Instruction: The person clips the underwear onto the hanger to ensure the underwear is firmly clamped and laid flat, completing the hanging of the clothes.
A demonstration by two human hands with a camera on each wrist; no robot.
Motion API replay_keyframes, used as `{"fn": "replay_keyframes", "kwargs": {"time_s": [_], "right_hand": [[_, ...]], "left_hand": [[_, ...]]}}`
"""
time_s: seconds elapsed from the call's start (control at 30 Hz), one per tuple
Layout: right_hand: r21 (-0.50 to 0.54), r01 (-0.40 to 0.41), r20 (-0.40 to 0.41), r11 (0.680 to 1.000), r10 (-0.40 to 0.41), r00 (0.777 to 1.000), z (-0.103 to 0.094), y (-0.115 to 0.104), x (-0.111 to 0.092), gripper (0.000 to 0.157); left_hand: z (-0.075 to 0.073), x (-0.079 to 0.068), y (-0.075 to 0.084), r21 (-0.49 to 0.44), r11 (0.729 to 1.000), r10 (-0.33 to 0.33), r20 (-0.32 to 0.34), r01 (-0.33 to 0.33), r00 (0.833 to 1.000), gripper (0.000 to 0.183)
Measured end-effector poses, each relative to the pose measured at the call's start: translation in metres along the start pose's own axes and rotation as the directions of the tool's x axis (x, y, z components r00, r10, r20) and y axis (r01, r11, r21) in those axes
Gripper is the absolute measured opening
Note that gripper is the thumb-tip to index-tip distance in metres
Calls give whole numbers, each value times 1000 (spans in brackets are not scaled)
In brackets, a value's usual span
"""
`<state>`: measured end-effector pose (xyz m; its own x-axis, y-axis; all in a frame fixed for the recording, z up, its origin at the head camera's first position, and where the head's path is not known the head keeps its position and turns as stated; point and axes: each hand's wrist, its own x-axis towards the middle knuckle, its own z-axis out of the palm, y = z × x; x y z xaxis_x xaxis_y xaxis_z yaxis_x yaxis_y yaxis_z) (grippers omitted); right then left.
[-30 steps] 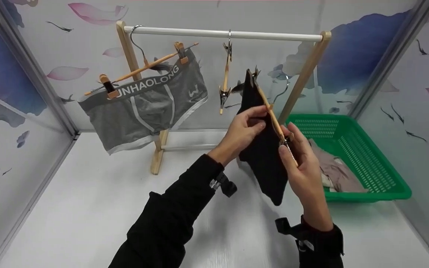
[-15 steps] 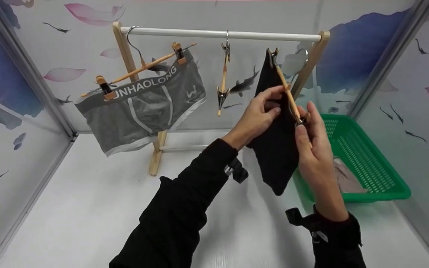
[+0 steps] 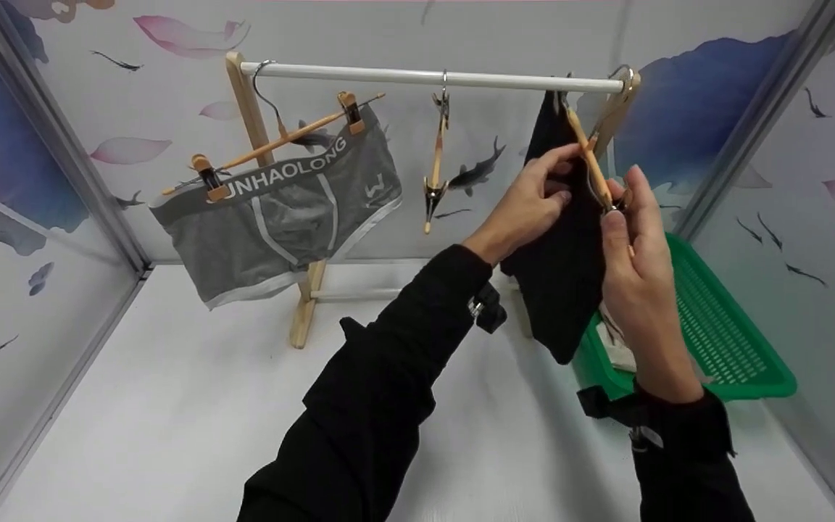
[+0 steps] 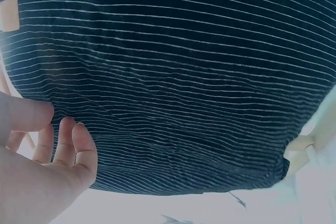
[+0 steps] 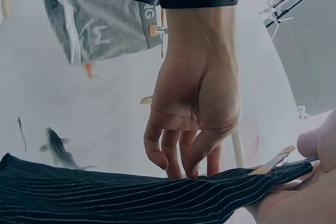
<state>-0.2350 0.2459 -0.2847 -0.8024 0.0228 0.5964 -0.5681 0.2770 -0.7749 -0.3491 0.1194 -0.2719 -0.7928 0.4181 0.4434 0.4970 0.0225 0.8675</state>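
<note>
A person seems to be hanging up a dark pinstriped garment (image 3: 559, 268), clipped to a tan hanger (image 3: 591, 163); the next move likely calls for settling its hook (image 3: 622, 67) over the white rail (image 3: 504, 80). The right hand (image 3: 642, 268) pinches the hanger's near end; the left hand's (image 3: 530, 206) bent fingers touch the garment, their grip unclear. Since half a second ago, garment and hanger have risen, bringing the hook level with the rail's right end.
</note>
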Motion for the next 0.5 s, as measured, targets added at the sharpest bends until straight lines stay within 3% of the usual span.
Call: {"fn": "replay_keyframes", "kwargs": {"time_s": [0.13, 0.33, 0.5], "right_hand": [[15, 4, -15, 1000, -4, 1000, -3, 4, 5, 57], [-9, 3, -4, 1000, -3, 1000, -4, 12, 12, 58], [-34, 0, 21, 999, 0, 1000, -5, 15, 15, 57]], "left_hand": [[3, 4, 1, 23, 1000, 8, -1, -8, 1000, 60], [2, 8, -2, 46, 997, -56, -7, 56, 998, 62], [0, 11, -7, 58, 996, -63, -3, 63, 998, 61]]}}
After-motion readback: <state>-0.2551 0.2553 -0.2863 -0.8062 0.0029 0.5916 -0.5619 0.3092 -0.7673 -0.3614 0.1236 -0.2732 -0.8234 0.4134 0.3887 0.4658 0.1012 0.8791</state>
